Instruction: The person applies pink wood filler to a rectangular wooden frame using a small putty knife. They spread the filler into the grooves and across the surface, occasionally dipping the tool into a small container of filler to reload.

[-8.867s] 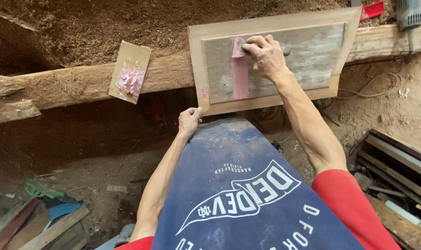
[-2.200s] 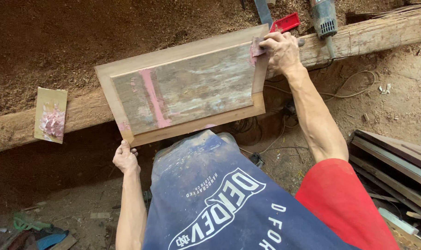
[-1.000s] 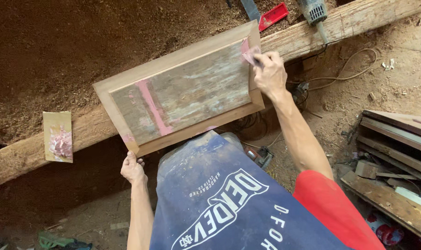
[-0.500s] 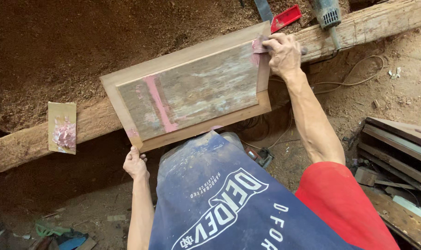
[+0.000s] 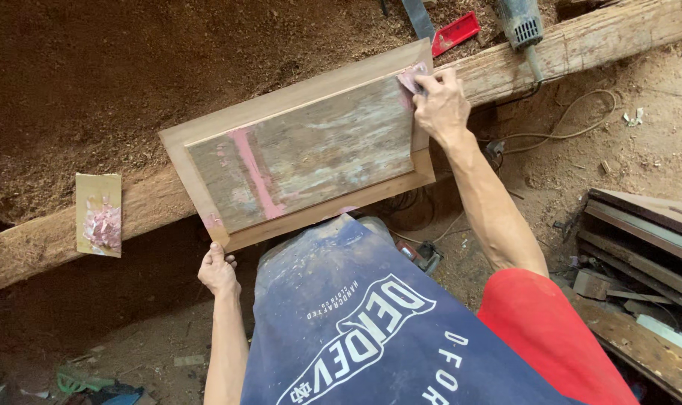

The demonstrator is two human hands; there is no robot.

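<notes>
Right hand (image 5: 440, 105) has slid a little down and inward since half a second ago, off the panel's far corner onto the edge of the recessed field; the wooden panel (image 5: 303, 146) itself has barely shifted. Fingers of that hand are clamped on a small pink-smeared scraper (image 5: 414, 76), pressed flat to the wood. Left hand (image 5: 218, 271) grips the near left corner of the panel from below, fingers curled together around the edge.

Panel: pale frame, grey weathered centre, one pink filler stripe (image 5: 255, 174) running across it, a pink dab at the near left corner. It lies tilted across a rough timber beam (image 5: 573, 45) and against the person's blue apron (image 5: 356, 315).

On the beam to the left, well apart from the panel, a cardboard scrap (image 5: 99, 214) carrying pink filler. Beyond the beam, a deep bed of sawdust (image 5: 131, 67). Near the beam's far end: a red tool (image 5: 455, 33) and a grey power tool (image 5: 522, 22), its cord (image 5: 573, 131) trailing over the dirt floor. Stacked boards (image 5: 645, 247) at right.
</notes>
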